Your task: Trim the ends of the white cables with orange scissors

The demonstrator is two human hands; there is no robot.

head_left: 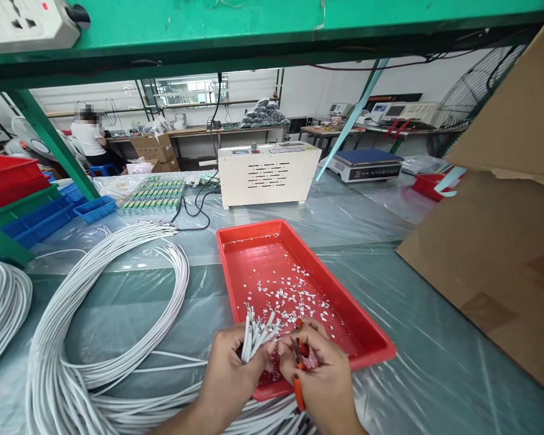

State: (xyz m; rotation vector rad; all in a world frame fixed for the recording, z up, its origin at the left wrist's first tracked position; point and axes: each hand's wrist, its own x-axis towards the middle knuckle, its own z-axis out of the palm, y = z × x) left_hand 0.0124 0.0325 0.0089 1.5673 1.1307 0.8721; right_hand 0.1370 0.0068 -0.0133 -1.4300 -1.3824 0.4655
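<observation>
Evidently the fanned bundle of white, round-sheathed cable ends is held over the near end of the shallow red plastic tray so that scraps drop inside, since small whitish fragments litter its floor. The left hand is curled firmly around the bundle, tips pointing up and away, probably to keep them exposed. The right hand is closed around a small orange-handled hand tool, its fingertips almost meeting the left's; fingers hide how far the tool's mouth is parted. The large loose coil of white cable lies left of the tray on the plastic-covered worktop, presumably leaving slack for the ends to reach the tray.
</observation>
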